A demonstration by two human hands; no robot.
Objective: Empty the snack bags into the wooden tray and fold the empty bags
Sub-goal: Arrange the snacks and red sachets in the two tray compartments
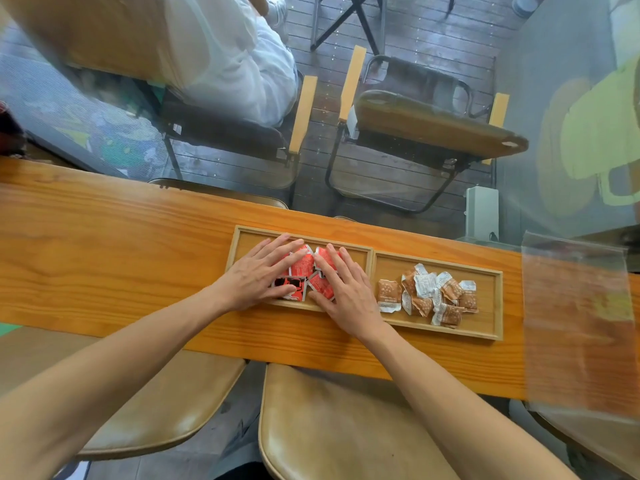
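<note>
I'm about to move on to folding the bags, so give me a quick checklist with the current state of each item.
1. Red snack packets inside the left compartment of the wooden tray: ok.
2. Brown snack packets inside the right compartment: ok.
3. No packets lying on the table outside the tray: ok.
4. Hands free: not ok; left hand and right hand lie flat on the red packets.
5. Clear empty bag within reach at the tray's right: ok.
6. Second empty bag located: cannot tell.

Tabletop (pixel 104 237) left of the wooden tray (pixel 372 252) lies bare
</note>
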